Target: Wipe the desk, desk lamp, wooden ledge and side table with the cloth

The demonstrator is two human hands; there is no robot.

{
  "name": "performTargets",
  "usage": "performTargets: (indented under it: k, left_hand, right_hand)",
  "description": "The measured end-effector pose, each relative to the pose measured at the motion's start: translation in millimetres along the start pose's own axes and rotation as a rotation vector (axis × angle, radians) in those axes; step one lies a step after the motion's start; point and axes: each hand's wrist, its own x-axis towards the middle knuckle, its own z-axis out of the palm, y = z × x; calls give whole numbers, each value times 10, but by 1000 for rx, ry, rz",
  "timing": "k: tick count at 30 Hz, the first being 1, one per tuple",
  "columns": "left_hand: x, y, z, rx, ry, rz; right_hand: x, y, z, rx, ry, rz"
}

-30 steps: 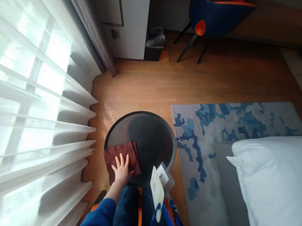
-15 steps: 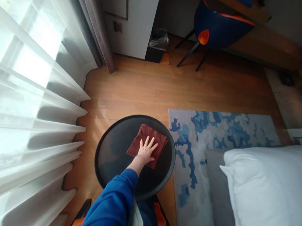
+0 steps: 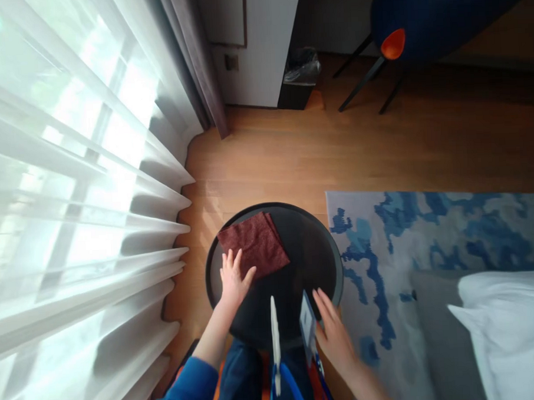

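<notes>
A dark red cloth (image 3: 255, 245) lies folded on the left part of a round black table (image 3: 304, 239) with a raised rim. My left hand (image 3: 234, 279) is at the cloth's near edge, fingers spread and pointing forward. Over the table's near right rim is my right hand (image 3: 332, 327), its fingers stretched out and nothing visible in them. Close beside those fingers hangs a card badge (image 3: 306, 325), with a blue strap below it. A thin white object (image 3: 275, 341), seen edge-on, hangs in front of my body; I cannot tell what it is.
Sheer white curtains (image 3: 131, 247) hang along the left. A blue patterned rug (image 3: 376, 260) and a bed with a white pillow (image 3: 511, 325) are on the right. Farther off stand a blue chair (image 3: 431, 25) and a lined trash bin (image 3: 299, 83).
The cloth has moved left across the table and turned. My left hand has gone from its middle to its near edge. My right hand has come into view, and the camera has shifted left.
</notes>
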Motion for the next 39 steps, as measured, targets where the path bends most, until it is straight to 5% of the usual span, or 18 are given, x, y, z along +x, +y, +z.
performTargets:
  k: [4, 7, 9, 11, 14, 17, 21, 25, 28, 32, 36, 39]
  left_hand:
    - [-419, -583, -207, -504, 175, -442]
    - [-610, -896, -193, -731, 94, -686]
    - [-666, -1011, -141, -878, 72, -786]
    - [-675, -1067, -95, -979, 99, -845]
    - [-653, -1098, -64, -1072, 138, -899]
    - [-642, -1112, -57, -1111, 159, -911]
    - [-643, -1148, -36, -1114, 199, -881]
    - [-635, -1220, 8, -1057, 215, -858]
    - [-632, -1283, 61, -1003, 228, -832]
    - [-626, -1316, 126, -954, 242, -855]
    - [-616, -1267, 117, -947, 248, -868]
    - [-609, -1241, 93, -962, 238, -863]
  right_hand:
    - [1452, -721, 334, -6, -93, -183]
    - [2012, -1265, 713, -37, -166, -100]
    - [1879, -1436, 993, -61, -196, -186]
    - [1449, -1391, 1210, -76, -252, -395]
    - [717, -1012, 1316, -49, -459, -704]
    - [436, -627, 1270, 1, -680, -959]
    - [959, -703, 1238, -1, -680, -1091]
    - [1892, -1132, 1077, -70, -413, -1073]
    - [2500, -1089, 732, -146, -240, -936]
    - [2787, -376, 145, -223, -68, -579]
    - [2231, 384, -81, -263, 34, -88]
    - [1385, 516, 202, -237, 85, 466]
